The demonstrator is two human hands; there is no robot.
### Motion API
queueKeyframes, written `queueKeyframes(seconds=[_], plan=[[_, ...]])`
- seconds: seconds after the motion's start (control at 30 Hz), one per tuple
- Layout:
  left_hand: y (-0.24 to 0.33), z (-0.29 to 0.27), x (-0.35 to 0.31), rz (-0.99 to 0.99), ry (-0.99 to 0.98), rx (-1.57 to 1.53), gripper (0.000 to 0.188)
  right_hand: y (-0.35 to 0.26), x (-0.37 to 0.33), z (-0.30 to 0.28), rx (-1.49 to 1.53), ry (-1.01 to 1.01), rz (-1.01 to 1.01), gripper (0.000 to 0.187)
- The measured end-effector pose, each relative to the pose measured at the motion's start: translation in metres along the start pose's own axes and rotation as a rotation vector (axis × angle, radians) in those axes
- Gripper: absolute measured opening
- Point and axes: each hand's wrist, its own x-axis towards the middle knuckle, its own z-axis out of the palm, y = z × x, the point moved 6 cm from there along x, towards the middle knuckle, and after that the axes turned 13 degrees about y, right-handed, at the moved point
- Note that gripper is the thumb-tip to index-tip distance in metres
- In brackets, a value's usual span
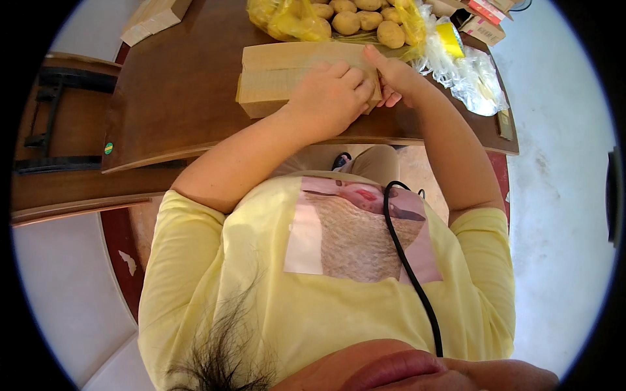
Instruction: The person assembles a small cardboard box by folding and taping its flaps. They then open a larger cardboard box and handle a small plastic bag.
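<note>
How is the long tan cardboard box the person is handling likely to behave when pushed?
The cardboard box is probably fairly stiff, as its panels hold a block shape. Its flat sides suggest sliding over the brown wooden table rather than rolling. Lying long and low, it seems unlikely to tip.

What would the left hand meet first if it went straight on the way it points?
Probably the right hand, at the right end of the cardboard box that the left hand lies over, though depth is hard to judge here.
</note>
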Motion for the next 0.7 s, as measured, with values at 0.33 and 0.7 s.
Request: queueKeyframes(seconds=[0.33, 0.7], plan=[[-0.044, -0.075, -0.043, -0.234, 0.216, -0.077, 0.046, -0.002, -0.001, 0.010, -0.114, 0.129, -0.107, 0.082], [-0.143, -0.062, -0.173, -1.681, 0.575, -1.151, 0.045, 0.008, 0.010, 0.007, -0.070, 0.150, -0.110, 0.078]])
